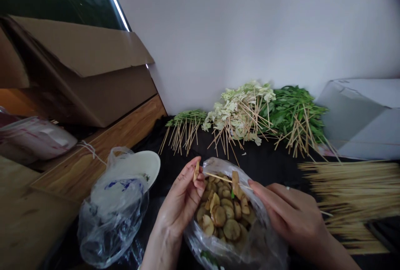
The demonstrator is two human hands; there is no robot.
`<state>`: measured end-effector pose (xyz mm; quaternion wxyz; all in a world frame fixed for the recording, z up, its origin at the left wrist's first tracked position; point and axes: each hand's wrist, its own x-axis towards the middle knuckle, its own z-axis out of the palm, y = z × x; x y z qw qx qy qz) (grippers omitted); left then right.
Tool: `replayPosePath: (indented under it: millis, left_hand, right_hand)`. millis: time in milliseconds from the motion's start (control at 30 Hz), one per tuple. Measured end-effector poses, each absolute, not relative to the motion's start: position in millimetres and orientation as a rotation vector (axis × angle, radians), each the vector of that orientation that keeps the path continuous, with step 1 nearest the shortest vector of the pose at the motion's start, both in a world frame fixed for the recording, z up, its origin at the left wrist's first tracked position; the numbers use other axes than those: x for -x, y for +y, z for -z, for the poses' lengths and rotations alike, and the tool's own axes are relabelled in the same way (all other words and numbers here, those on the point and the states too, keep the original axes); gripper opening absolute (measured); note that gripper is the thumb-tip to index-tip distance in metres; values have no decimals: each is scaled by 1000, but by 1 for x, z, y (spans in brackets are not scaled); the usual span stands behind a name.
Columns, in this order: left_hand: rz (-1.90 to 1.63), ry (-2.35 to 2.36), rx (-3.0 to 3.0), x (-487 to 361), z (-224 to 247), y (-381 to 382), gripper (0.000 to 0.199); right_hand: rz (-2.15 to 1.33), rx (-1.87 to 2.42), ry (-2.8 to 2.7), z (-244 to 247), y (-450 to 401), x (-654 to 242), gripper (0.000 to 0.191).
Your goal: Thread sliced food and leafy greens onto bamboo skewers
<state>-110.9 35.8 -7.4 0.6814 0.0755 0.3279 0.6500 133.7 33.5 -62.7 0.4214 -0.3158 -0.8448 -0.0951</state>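
A thin pale-brown slice is pinched on edge between the thumb and fingers of the left hand. By the right hand, a wooden skewer is gripped, its tip pointed at that slice and just beside it. At least one threaded slice is carried on the skewer; whether those beneath it are also pierced cannot be told. If the tip were pushed off-centre, the held slice could be split, or the left fingertips, set close to the point, could be pricked. Should the skewer be tilted downward, the threaded slice might be slid off.

Below the hands, a heap of slices is held in an open clear plastic bag; its thin rim could be snagged by the tip or folded inward by a wrist.

Farther left, a white bowl is partly covered by crumpled plastic. Bare skewers are piled at the right, and skewered greens are laid along the wall.
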Motion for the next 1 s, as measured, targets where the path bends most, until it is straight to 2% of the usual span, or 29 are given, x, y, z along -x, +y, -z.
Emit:
replayPosePath:
  millis: [333,567,867,1000]
  left_hand:
    - [-1486,792,-311,111,14,34,20]
    - [-1540,851,-517,109,18,34,39]
    - [-1720,1331,-1012,106,24,26,28]
    - [-1708,1292,-1052,103,23,25,41]
  right_hand:
    - [263,778,-2156,59,33,-131,30]
    - [308,778,-2161,58,33,-129,29]
    - [284,774,-2179,61,34,-127,29]
    - [281,765,-2182,63,34,-126,28]
